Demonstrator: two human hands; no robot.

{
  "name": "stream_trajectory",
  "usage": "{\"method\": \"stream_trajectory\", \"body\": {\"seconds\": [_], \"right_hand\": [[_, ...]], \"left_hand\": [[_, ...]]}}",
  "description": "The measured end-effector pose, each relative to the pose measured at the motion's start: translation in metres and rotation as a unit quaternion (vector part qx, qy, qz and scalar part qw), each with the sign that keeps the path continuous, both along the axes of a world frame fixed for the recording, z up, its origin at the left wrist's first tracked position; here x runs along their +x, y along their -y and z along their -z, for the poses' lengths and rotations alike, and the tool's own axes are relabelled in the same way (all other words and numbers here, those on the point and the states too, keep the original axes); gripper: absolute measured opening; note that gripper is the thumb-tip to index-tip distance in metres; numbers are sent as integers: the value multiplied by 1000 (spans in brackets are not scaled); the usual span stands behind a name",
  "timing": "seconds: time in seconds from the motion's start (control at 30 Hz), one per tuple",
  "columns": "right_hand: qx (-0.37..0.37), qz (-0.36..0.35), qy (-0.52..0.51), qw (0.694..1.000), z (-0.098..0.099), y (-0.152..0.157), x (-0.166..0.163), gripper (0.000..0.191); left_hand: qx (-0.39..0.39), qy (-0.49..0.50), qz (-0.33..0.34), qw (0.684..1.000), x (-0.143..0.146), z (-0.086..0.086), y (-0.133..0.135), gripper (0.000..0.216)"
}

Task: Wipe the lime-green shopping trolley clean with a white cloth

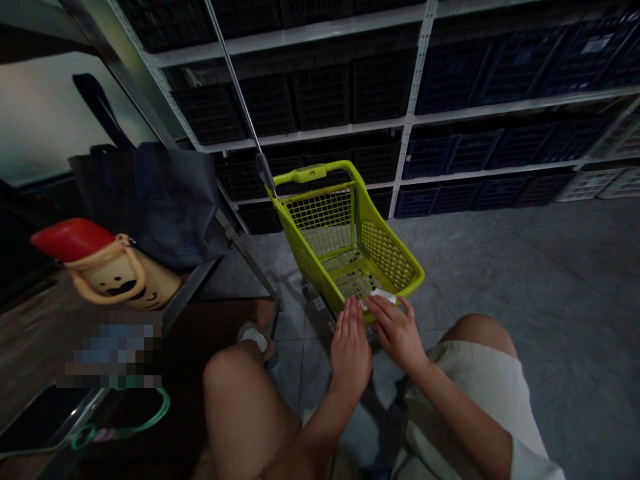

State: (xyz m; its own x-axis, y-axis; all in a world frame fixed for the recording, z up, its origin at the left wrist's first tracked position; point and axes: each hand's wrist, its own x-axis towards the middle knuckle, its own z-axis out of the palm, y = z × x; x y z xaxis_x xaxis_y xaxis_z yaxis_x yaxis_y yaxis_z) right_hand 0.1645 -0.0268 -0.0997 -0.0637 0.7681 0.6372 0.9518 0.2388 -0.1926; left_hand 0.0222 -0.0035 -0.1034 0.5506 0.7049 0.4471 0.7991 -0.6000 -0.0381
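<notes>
A lime-green toy-sized shopping cart (295,233) with lattice sides stands on the floor in front of my knees. My left hand (351,350) is at its near rim, back up, fingers stretched out and close together. Beside it, my right hand (399,333) reaches to the same rim with its fingers extended. A small white piece (384,295) lies at the rim just beyond the right fingertips. Whether it is a label or loose paper I cannot tell. The palms and the undersides of the fingers are hidden.
Shelving (413,107) with dark crates lines the back. At left, a table (197,280) holds a grey tote bag (175,207), a red-topped character pouch (125,273) and a phone (40,420) with a green cord (155,417). A metal pole (235,80) rises from the cart's far left corner.
</notes>
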Motion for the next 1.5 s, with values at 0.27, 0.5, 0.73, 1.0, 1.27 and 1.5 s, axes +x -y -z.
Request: {"method": "stream_trajectory", "body": {"seconds": [0.27,0.5,0.73,1.0,1.27,1.5], "right_hand": [[-7,-22,106,994,2,-8,111,47],[31,14,30,999,6,-2,65,42],[-32,-44,15,998,-1,9,10,56],[-105,-26,11,994,-16,9,27,47],[-111,-18,28,993,-11,4,26,48],[-89,-86,93,988,-1,-4,92,38]], "left_hand": [[-5,2,16,1000,-9,-5,2,66],[-17,5,21,1000,3,2,9,66],[8,7,18,1000,1,3,7,61],[-1,6,13,1000,1,2,6,61],[-12,14,20,1000,-4,-1,7,66],[7,-4,22,1000,-8,-3,8,60]]}}
